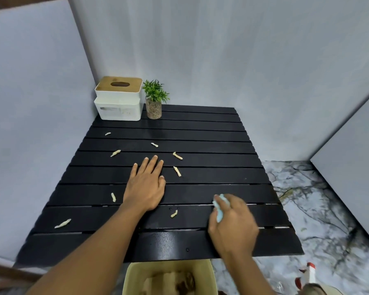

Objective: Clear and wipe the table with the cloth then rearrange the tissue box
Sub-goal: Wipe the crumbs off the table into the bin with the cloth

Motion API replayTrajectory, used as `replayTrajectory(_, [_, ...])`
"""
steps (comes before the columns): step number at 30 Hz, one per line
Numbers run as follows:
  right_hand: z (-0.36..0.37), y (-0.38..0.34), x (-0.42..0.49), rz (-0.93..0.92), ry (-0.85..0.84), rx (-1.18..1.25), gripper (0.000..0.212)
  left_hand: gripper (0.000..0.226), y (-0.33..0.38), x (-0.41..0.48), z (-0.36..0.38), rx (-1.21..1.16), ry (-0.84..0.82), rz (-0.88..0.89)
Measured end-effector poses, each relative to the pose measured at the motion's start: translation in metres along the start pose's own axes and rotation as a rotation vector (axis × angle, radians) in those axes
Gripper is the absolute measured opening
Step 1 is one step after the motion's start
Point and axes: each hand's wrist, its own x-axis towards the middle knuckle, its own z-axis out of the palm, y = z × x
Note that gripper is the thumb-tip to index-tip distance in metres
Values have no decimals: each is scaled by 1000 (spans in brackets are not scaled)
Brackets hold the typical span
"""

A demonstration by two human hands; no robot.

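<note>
A black slatted table [211, 133] fills the middle of the head view. Several pale twisted paper scraps lie scattered on it, such as one [177, 155] beyond my fingertips and one [62, 223] near the front left. My left hand [146, 184] rests flat on the table with its fingers spread, holding nothing. My right hand [232, 223] is closed around a light blue cloth [220, 207] near the front right of the table and looks blurred. A white tissue box [119, 99] with a wooden lid stands in the far left corner.
A small potted plant [155, 101] stands right beside the tissue box. A beige bin [168, 277] holding scraps sits below the table's front edge. A spray bottle with a red trigger [309, 273] stands on the marble floor at the lower right. Grey walls close in the left and back.
</note>
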Motion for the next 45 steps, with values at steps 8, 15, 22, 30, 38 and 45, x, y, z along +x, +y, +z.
replayTrajectory(8, [9,-17,63,-209,-27,90,29,56,-1,-2,-1,11,-24,2])
replayTrajectory(15, [41,16,142,67,-108,-149,35,60,0,4,3,15,-3,-9])
replayTrajectory(22, [64,-27,130,-387,-127,69,30,47,-6,24,-5,-76,99,-17])
replayTrajectory(30, [87,48,260,139,-50,-41,30,48,-8,65,2,-55,113,-169])
replayTrajectory(38, [111,-59,183,-386,-181,138,32,50,-10,64,7,-38,110,-166])
replayTrajectory(45, [88,29,281,6,-31,76,38,55,-4,61,2,-53,88,-187])
